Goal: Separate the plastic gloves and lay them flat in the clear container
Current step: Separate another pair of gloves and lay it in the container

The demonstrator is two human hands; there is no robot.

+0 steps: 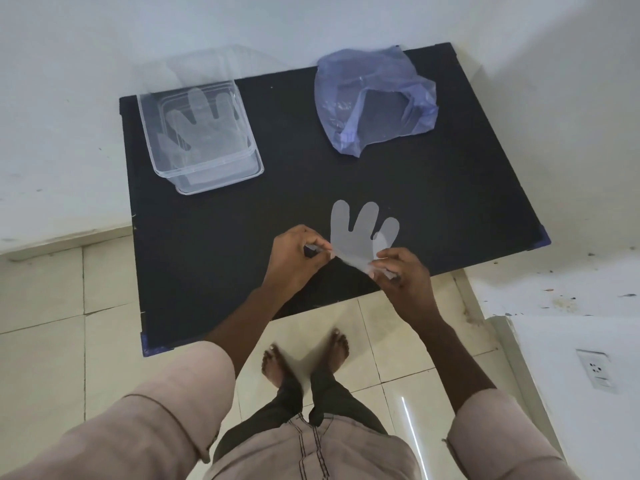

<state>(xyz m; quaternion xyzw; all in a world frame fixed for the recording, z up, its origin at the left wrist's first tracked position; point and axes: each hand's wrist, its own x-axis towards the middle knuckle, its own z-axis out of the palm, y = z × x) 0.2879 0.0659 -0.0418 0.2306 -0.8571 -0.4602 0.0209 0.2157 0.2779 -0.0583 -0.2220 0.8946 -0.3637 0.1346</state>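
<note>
1. Pinching the glove (353, 233) at its cuff, our left hand (298, 258) and right hand (401, 271) both grip it above the counter (433, 209) near its front edge.
2. We peel the layers slowly, sideways.
3. Open counter lies between us and the container (204, 171), far left, gloves already inside; the bag (374, 98) sits well clear.

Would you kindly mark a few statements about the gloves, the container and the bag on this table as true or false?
1. Both hands, left hand and right hand, pinch the cuff of a plastic glove. True.
2. The clear container is empty. False: gloves already lie in it.
3. The purple bag lies at the table's far right. True.
4. The container stands right of the bag. False: it stands to the left.
5. The black table is round. False: it is rectangular.
</note>
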